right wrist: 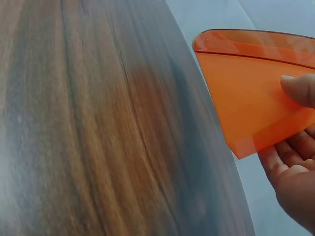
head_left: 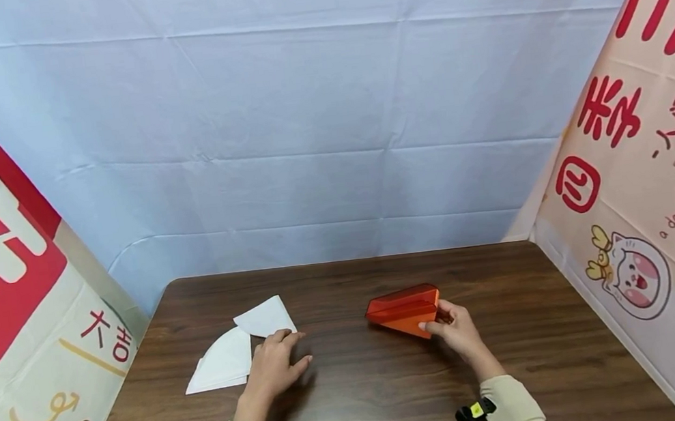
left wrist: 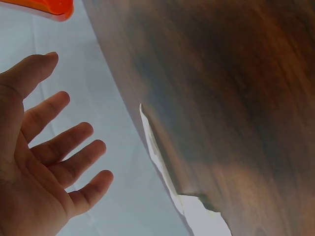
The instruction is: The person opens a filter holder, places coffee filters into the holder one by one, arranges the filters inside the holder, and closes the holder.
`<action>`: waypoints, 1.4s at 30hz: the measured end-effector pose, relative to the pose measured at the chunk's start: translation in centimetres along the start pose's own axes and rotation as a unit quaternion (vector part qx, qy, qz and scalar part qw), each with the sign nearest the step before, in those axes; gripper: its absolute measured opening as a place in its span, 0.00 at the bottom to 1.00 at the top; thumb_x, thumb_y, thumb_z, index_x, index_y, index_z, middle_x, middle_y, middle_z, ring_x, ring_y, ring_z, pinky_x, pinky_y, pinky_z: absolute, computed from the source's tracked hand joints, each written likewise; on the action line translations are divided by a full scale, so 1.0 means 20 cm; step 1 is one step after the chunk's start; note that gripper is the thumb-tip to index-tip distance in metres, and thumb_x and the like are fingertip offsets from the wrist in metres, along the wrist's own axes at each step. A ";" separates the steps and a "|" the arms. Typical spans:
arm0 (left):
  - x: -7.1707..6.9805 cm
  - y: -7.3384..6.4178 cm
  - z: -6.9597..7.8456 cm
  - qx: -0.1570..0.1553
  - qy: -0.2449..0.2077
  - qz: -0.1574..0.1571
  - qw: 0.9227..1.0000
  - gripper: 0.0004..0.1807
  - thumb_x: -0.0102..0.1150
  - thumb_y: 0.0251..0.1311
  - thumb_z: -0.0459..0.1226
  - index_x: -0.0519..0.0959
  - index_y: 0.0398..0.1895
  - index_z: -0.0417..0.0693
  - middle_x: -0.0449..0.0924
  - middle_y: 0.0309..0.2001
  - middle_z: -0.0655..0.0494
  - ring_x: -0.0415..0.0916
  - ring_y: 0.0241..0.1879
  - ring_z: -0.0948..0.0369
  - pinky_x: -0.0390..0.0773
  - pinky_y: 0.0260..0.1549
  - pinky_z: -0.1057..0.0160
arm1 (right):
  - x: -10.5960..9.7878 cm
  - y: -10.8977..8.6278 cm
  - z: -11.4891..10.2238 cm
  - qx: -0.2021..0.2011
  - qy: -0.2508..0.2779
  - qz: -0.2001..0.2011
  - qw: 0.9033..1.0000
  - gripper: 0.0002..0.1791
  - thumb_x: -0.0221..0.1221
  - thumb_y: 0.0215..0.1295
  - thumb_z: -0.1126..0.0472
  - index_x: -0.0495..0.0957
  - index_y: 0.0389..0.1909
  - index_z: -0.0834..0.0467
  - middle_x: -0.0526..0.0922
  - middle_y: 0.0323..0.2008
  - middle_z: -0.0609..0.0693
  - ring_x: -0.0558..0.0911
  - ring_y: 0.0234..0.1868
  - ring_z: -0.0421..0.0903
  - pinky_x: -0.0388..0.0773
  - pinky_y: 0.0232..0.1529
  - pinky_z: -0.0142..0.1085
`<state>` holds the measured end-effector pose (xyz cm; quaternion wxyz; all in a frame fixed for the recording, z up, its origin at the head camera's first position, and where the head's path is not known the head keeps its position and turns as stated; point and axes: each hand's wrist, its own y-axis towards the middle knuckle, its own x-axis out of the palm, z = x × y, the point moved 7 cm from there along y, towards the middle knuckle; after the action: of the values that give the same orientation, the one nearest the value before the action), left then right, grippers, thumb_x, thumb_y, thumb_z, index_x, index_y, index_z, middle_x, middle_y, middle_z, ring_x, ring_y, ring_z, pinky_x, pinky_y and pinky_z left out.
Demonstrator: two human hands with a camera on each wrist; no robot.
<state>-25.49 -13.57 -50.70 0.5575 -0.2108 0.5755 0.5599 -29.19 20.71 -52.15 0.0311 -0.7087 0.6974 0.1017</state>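
Note:
In my right hand is a wedge-shaped, see-through orange plastic holder, gripped by one end with the thumb on its near face. The right wrist view shows the holder tilted, the thumb on its flat side and the fingers beneath. My left hand hovers with fingers loosely spread and nothing in them. Beside it lie white fan-shaped coffee filter papers: one paper just beyond the fingertips and a stack to the left. The left wrist view shows the hand apart from the papers.
Everything is on a dark wood-grain table. A pale cloth hangs behind its far edge, and printed cloths stand along the left and right sides. A black wrist device sits at the right cuff.

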 end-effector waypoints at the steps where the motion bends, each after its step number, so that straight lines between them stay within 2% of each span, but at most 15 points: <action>1: 0.00 0.00 0.00 -0.003 0.000 -0.002 1.000 0.22 0.69 0.46 0.48 0.82 0.45 0.49 0.77 0.44 0.45 0.76 0.42 0.48 0.73 0.33 0.45 | 0.01 0.00 -0.01 0.000 0.001 -0.004 1.000 0.19 0.65 0.49 0.74 0.77 0.45 0.69 0.81 0.39 0.60 0.79 0.37 0.45 0.75 0.35 0.33; 7: 0.01 -0.02 -0.03 -0.010 -0.001 -0.012 1.000 0.23 0.68 0.47 0.47 0.81 0.46 0.48 0.77 0.46 0.44 0.75 0.45 0.49 0.73 0.35 0.45 | 0.06 -0.04 -0.13 -0.013 -0.009 -0.031 0.999 0.18 0.63 0.50 0.76 0.77 0.45 0.70 0.81 0.39 0.62 0.79 0.37 0.49 0.75 0.34 0.35; 10: 0.02 -0.03 -0.04 -0.010 -0.003 -0.011 1.000 0.23 0.69 0.47 0.47 0.81 0.46 0.47 0.77 0.46 0.44 0.74 0.46 0.49 0.73 0.34 0.45 | 0.09 -0.06 -0.15 -0.009 -0.015 -0.034 0.999 0.18 0.63 0.50 0.77 0.77 0.45 0.70 0.81 0.40 0.61 0.79 0.38 0.50 0.75 0.36 0.34; 17: 0.01 -0.07 -0.07 -0.016 0.003 -0.006 1.000 0.23 0.69 0.45 0.48 0.82 0.44 0.47 0.77 0.44 0.44 0.76 0.42 0.48 0.73 0.31 0.45 | 0.12 -0.06 -0.13 -0.010 -0.005 -0.050 0.999 0.18 0.63 0.50 0.77 0.76 0.45 0.71 0.81 0.39 0.61 0.79 0.37 0.47 0.76 0.36 0.34; 23: 0.00 -0.10 -0.10 -0.024 0.004 -0.002 1.000 0.23 0.70 0.44 0.47 0.82 0.44 0.48 0.77 0.44 0.47 0.76 0.42 0.50 0.73 0.30 0.46 | 0.15 -0.07 -0.14 -0.015 -0.011 -0.070 0.997 0.18 0.62 0.51 0.77 0.77 0.45 0.70 0.82 0.38 0.59 0.79 0.35 0.47 0.76 0.33 0.35; 29: -0.01 -0.12 -0.12 -0.021 0.009 0.009 1.000 0.22 0.71 0.43 0.46 0.82 0.43 0.46 0.78 0.43 0.45 0.76 0.41 0.49 0.73 0.30 0.45 | 0.19 -0.07 -0.13 -0.027 -0.006 -0.090 0.996 0.17 0.62 0.51 0.77 0.76 0.44 0.70 0.82 0.38 0.60 0.79 0.35 0.48 0.76 0.32 0.35; 42: 0.00 -0.18 -0.18 -0.058 0.011 -0.028 0.998 0.21 0.70 0.45 0.47 0.82 0.43 0.48 0.77 0.45 0.44 0.76 0.42 0.47 0.74 0.32 0.45 | 0.24 -0.07 -0.09 -0.029 0.003 -0.119 0.992 0.18 0.62 0.50 0.77 0.76 0.45 0.71 0.81 0.38 0.61 0.78 0.34 0.47 0.76 0.33 0.35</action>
<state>-23.84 -17.75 -53.05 0.5532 -0.2649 0.5424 0.5741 -27.58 15.58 -51.35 0.0201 -0.7875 0.6051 0.1156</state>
